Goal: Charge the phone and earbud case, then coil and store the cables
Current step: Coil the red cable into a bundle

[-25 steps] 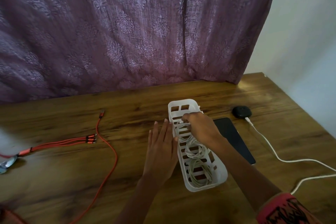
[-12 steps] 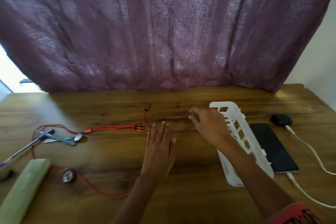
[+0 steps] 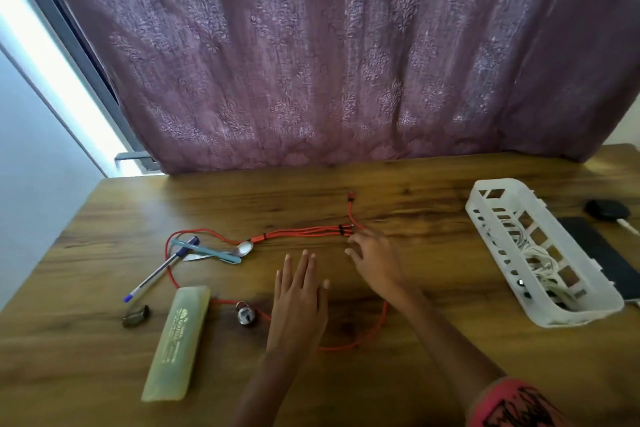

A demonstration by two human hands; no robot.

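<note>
A purple patterned curtain [image 3: 346, 62] is hung across the back of the scene. In front of it a wooden bench [image 3: 433, 350] is spread. At its right side a white slotted basket [image 3: 485, 208] is set, with coiled white cables [image 3: 542, 265] held inside it. Just beside the basket, on its right, a dark phone [image 3: 604, 262] is laid flat, partly hidden by the basket wall.

A red multi-headed cable [image 3: 301, 230] is strung loosely over the middle of the bench, and part of it is covered by the left forearm. The left hand [image 3: 299, 302] is laid flat on the wood with its fingers straight and together, and nothing is gripped by it. The right hand [image 3: 375, 260] is held apart from it, fingers loosely spread, their tips brought to the cable's connector ends. Whether the cable is actually touched cannot be told. A red patterned sleeve [image 3: 512, 406] is seen at the bottom right.

To the left a pale green case [image 3: 176, 343] is laid lengthwise. Beyond it two pens [image 3: 156, 274] and a spoon [image 3: 242, 249] are crossed over the red cable. A small padlock [image 3: 246, 314] is placed near the left hand. Beyond the phone a black earbud case [image 3: 606, 209] is set, with a white plug [image 3: 623, 224] seen at its side.
</note>
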